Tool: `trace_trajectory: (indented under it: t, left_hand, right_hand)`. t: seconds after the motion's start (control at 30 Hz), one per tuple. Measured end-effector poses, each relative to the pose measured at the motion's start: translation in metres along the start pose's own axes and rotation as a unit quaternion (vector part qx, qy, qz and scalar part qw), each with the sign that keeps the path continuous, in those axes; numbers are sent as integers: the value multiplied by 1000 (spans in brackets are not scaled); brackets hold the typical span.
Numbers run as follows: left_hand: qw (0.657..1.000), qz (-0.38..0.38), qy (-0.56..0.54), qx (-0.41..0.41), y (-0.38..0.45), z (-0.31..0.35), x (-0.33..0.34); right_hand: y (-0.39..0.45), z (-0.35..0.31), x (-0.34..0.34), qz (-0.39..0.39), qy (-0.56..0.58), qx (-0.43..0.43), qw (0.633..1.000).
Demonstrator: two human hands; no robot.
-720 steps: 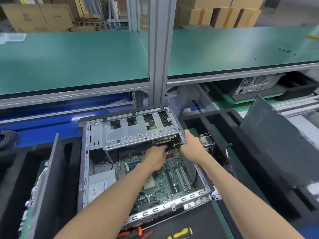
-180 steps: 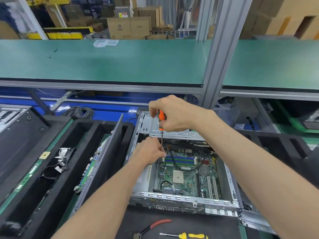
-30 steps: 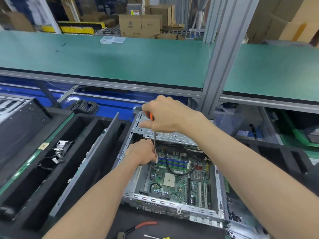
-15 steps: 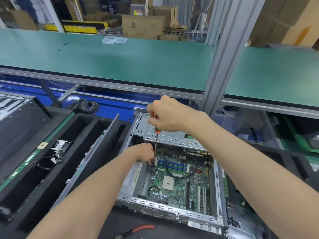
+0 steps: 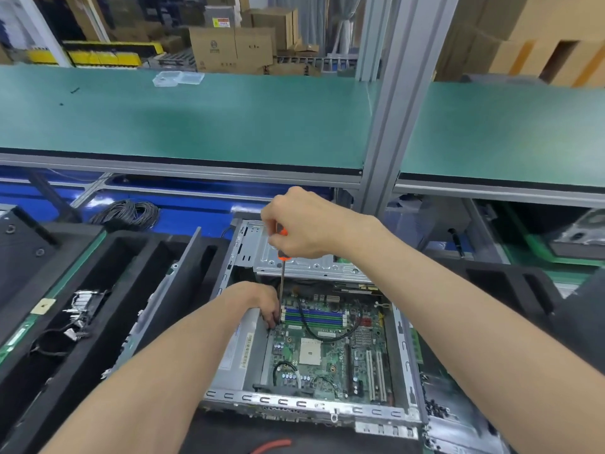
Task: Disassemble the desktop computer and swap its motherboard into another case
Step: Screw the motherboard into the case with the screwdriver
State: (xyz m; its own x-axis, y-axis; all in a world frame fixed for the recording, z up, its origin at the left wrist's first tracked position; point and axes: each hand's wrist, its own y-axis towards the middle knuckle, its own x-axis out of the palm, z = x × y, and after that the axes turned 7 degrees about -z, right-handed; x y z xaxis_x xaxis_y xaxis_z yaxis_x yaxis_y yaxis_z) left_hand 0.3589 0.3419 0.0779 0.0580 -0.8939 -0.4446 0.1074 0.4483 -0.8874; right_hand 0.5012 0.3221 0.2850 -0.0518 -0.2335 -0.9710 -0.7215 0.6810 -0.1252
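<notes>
An open grey computer case (image 5: 307, 404) lies flat in front of me, with the green motherboard (image 5: 324, 352) inside it. My right hand (image 5: 304, 224) grips the orange handle of a screwdriver (image 5: 281, 276) held upright. Its thin shaft points down at the board's left edge, beside the blue and green memory slots. My left hand (image 5: 262, 303) reaches into the case there, its fingertips curled down at the shaft's tip; what they touch is hidden. A metal drive cage (image 5: 294, 260) spans the case's far end.
Black foam trays (image 5: 108, 290) holding removed parts and a panel stand to the left. A coil of black cable (image 5: 127, 213) lies behind them. Red plier handles (image 5: 271, 445) show at the near edge. A green shelf (image 5: 196, 126) and an aluminium post (image 5: 389, 126) rise behind the case.
My left hand has slid deeper along the board's left edge. The screwdriver has stayed upright in my right hand over the same spot. The view has shifted slightly.
</notes>
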Motion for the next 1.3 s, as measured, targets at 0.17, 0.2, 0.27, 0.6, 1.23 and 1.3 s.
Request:
trace_trajectory:
  t: [0.17, 0.2, 0.27, 0.6, 1.23, 1.3]
  left_hand:
    - [998, 7, -20, 66, 12, -8, 0]
    - [997, 6, -25, 70, 15, -10, 0]
    - [995, 7, -35, 91, 17, -11, 1]
    - [990, -43, -84, 104, 24, -11, -1]
    - [990, -64, -105, 66, 32, -3, 3]
    - [991, -55, -103, 64, 27, -1, 2]
  right_hand:
    - [-9, -5, -4, -37, 54, -42, 997]
    - [-9, -6, -2, -26, 42, -33, 998]
    - [-9, -6, 1, 15, -2, 19, 1000]
    - [-15, -14, 0, -9, 25, -15, 1000]
    - [-9, -13, 4, 30, 10, 7, 999]
    - [-12, -13, 4, 18, 45, -6, 999]
